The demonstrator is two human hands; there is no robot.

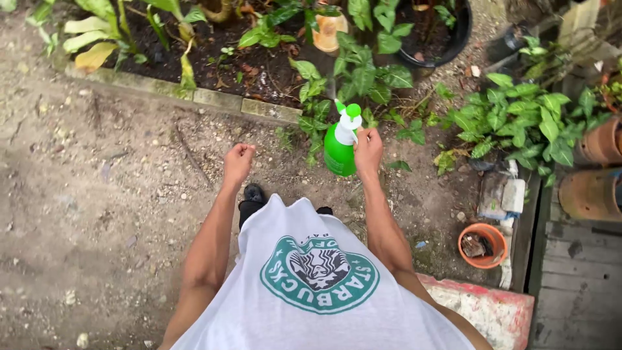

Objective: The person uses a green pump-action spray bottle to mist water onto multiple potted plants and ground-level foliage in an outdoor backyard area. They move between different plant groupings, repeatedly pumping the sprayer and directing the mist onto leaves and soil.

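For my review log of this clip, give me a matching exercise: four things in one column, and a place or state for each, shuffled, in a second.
Things:
1. green spray bottle
2. left hand
3. small orange pot
4. black tub

Places or states:
A. closed in a fist, holding nothing
B. on the ground at the right, by the wooden boards
C. gripped in the right hand, nozzle toward the leafy plants
D. at the top of the view, filled with dark soil

Pairs: 1-C, 2-A, 3-B, 4-D
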